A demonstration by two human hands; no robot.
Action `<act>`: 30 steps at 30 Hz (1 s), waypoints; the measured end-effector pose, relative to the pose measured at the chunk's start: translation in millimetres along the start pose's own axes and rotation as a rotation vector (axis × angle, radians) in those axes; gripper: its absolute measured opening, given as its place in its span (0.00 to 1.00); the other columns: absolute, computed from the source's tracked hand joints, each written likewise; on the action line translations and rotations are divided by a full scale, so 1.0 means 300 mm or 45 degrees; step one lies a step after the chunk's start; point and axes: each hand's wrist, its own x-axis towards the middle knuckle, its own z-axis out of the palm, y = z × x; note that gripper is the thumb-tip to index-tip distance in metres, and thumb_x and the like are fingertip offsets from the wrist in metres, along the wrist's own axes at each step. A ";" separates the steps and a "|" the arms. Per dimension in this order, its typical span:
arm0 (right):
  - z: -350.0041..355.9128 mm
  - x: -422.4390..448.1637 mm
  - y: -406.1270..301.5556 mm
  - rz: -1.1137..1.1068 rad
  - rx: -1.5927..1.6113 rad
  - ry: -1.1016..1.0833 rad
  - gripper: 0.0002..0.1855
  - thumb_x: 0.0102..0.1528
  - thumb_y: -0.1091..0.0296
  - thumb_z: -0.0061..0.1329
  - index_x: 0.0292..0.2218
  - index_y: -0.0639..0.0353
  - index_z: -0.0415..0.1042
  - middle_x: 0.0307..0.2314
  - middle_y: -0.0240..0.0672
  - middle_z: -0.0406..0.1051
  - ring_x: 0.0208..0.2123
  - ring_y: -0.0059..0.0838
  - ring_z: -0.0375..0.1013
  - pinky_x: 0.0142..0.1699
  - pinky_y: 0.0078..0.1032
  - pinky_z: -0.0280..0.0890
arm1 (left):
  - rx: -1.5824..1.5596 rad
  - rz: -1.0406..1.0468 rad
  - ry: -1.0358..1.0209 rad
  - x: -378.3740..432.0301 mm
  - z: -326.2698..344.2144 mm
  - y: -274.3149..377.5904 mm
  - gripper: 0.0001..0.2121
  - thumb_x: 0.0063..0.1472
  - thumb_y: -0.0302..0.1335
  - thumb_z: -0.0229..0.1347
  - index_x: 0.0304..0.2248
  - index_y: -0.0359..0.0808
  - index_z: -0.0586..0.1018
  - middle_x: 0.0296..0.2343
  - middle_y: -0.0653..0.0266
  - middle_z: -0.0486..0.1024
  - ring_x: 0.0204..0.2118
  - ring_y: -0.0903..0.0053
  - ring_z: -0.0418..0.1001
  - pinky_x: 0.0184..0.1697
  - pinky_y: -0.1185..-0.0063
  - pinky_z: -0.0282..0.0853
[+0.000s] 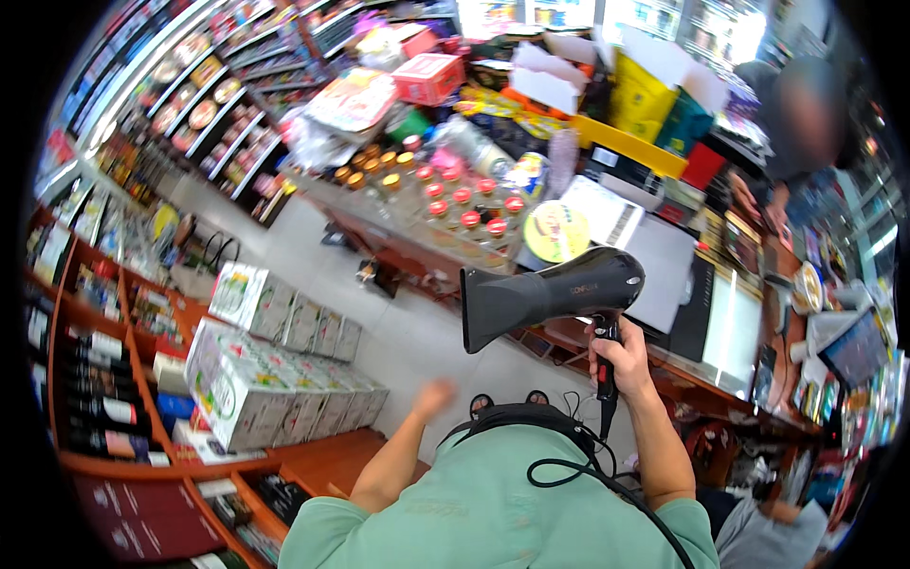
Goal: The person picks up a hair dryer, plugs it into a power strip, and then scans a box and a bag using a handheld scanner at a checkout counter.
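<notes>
My right hand point(620, 358) grips the handle of a black hair dryer point(554, 288). Its wide flat nozzle points to the left, and the black cord point(617, 478) loops down across my shirt. Low in front of my body, my left hand point(435, 400) is blurred, with no object visible in it; its fingers cannot be made out. Just beyond the dryer stands a round tub with a yellow-green lid point(557, 231). Beside the tub are several small bottles with red caps point(470, 220) on the counter.
Stacked white cartons point(277, 398) stand on the left by wooden shelves holding bottles point(106, 411). Paper bags point(640, 96) and packages crowd the counter. A person point(800, 117) stands across it on the right. A glass panel point(732, 331) lies in the countertop near a tilted screen point(857, 348).
</notes>
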 end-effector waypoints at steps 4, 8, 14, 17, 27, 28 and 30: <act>0.122 0.070 -0.004 -0.005 -0.248 -0.128 0.14 0.43 0.73 0.48 0.35 0.67 0.67 0.18 0.33 0.67 0.13 0.18 0.64 0.17 0.17 0.60 | -0.119 -0.047 0.124 -0.155 -0.028 -0.041 0.10 0.57 0.33 0.48 0.27 0.35 0.74 0.18 0.63 0.72 0.21 0.76 0.70 0.25 0.74 0.66; 0.191 0.167 0.069 -0.457 -0.607 -0.266 0.20 0.38 0.72 0.51 0.36 0.68 0.68 0.18 0.35 0.68 0.18 0.22 0.68 0.25 0.21 0.63 | -0.424 -0.138 0.319 -0.322 -0.071 0.013 0.13 0.60 0.37 0.48 0.29 0.35 0.75 0.23 0.64 0.73 0.22 0.74 0.72 0.25 0.77 0.67; 0.366 0.207 0.099 -0.687 -1.029 -0.526 0.22 0.35 0.72 0.49 0.36 0.66 0.68 0.23 0.46 0.69 0.26 0.47 0.71 0.34 0.30 0.67 | -1.697 0.222 0.562 -0.493 -0.270 0.242 0.35 0.61 0.56 0.36 0.50 0.26 0.64 0.46 0.49 0.68 0.50 0.61 0.66 0.50 0.68 0.61; 0.400 0.218 0.157 -0.718 -1.141 -0.601 0.21 0.35 0.73 0.49 0.36 0.66 0.68 0.22 0.46 0.69 0.26 0.48 0.71 0.32 0.33 0.67 | -2.031 0.487 0.484 -0.528 -0.325 0.312 0.41 0.60 0.59 0.31 0.53 0.24 0.60 0.51 0.44 0.63 0.55 0.56 0.60 0.57 0.64 0.55; 0.487 0.252 0.252 -1.024 -1.044 -0.533 0.18 0.38 0.76 0.51 0.35 0.66 0.69 0.19 0.45 0.69 0.20 0.45 0.71 0.26 0.30 0.66 | -2.210 0.606 0.521 -0.538 -0.381 0.312 0.43 0.59 0.61 0.27 0.51 0.23 0.63 0.52 0.44 0.61 0.56 0.55 0.58 0.59 0.64 0.52; 0.489 0.251 0.249 -0.996 -1.045 -0.489 0.19 0.38 0.76 0.51 0.36 0.66 0.68 0.20 0.44 0.69 0.20 0.43 0.71 0.26 0.30 0.66 | -2.218 0.587 0.519 -0.536 -0.386 0.306 0.43 0.59 0.61 0.27 0.51 0.23 0.63 0.52 0.44 0.61 0.56 0.55 0.58 0.60 0.64 0.51; 0.494 0.247 0.239 -0.936 -1.045 -0.429 0.20 0.39 0.77 0.51 0.38 0.66 0.68 0.20 0.42 0.69 0.20 0.40 0.72 0.27 0.27 0.66 | -2.216 0.549 0.510 -0.526 -0.385 0.294 0.42 0.60 0.60 0.27 0.51 0.23 0.63 0.52 0.44 0.62 0.56 0.55 0.58 0.60 0.64 0.51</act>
